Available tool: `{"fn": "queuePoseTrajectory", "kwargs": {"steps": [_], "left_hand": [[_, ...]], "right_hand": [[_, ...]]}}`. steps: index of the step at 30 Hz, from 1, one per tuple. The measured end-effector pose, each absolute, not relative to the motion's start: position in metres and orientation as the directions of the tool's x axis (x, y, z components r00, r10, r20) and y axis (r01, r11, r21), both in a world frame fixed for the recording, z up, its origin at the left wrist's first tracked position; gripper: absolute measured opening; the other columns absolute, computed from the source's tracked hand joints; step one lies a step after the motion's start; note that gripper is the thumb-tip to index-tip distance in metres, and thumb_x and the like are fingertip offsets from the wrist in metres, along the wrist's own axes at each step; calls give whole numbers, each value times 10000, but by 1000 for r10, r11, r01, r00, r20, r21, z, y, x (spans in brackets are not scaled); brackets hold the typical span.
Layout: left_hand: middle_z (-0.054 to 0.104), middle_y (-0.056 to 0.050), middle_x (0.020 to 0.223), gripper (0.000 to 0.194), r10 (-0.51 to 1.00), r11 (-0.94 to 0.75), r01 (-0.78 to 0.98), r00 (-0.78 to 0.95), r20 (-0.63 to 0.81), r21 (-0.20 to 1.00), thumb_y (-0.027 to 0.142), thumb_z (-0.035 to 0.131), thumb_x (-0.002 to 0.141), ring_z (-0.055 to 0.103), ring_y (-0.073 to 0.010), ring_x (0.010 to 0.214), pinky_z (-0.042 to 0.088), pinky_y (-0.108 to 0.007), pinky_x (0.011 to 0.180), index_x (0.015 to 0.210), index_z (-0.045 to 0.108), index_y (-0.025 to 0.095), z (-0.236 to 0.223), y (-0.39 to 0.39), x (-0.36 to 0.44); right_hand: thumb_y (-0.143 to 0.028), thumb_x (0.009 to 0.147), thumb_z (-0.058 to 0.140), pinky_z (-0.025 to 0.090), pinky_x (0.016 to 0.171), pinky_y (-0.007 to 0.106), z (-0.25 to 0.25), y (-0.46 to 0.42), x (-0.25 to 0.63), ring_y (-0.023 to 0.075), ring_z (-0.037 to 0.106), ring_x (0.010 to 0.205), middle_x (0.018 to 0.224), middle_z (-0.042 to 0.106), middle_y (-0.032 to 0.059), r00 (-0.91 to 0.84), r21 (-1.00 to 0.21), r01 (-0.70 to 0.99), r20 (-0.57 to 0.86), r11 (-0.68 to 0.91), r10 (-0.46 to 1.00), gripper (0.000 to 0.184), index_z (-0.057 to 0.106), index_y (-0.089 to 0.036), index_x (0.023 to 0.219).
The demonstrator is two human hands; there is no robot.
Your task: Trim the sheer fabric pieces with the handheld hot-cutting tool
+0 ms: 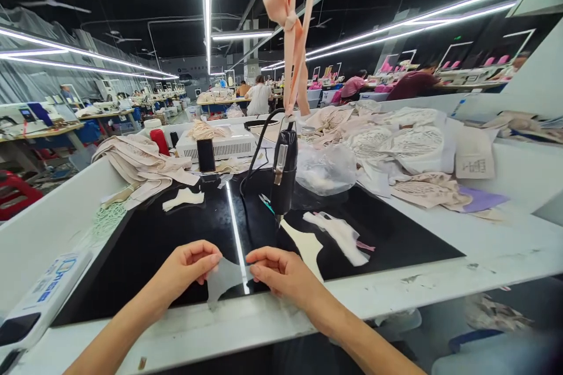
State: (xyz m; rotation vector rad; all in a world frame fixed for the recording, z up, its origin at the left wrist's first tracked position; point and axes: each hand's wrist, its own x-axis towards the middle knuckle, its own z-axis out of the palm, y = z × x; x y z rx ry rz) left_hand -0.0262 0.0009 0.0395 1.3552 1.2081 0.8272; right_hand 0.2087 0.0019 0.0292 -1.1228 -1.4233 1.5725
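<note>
A small thin translucent fabric piece (225,278) is held between both hands just above the black work surface (176,234). My left hand (187,269) pinches its left edge with thumb and fingers. My right hand (279,272) pinches its right edge. Just beyond my right hand lie a cream fabric cut piece (308,246) and a white piece with a pink bit (343,234). A black hand tool (284,173) hangs tip down on a pink strap (294,35) above these pieces.
A clear plastic bag (325,167) and a heap of printed beige fabric (396,140) lie at the back right. Folded beige fabric (141,164) lies at the back left, near a white box-shaped machine (224,143). A phone-like device (41,299) rests on the left ledge. Other people work at distant tables.
</note>
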Motion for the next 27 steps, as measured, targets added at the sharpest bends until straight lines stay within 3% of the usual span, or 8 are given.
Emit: {"fn": "queuePoseTrajectory", "kwargs": {"steps": [9,27], "left_hand": [[578,23,733,360,968,125,263,179,-175,957,540,688,811,462,-105,629,384,-221,592,831,641,183,37,-1,-50],[519,38,651,324,985,77,406,112,-133,911,508,652,792,419,-101,562,325,-216,527,794,624,186,42,4,-58]], "right_hand": [[-305,771,687,303,439,193,22,3,191,70,412,479,681,672,-12,-422,-997,23,-78,-75,903,125,678,-186,734],[-217,752,626,323,505,233,21,0,177,107,444,528,596,594,-36,-401,-993,84,47,88,915,69,641,-205,686]]}}
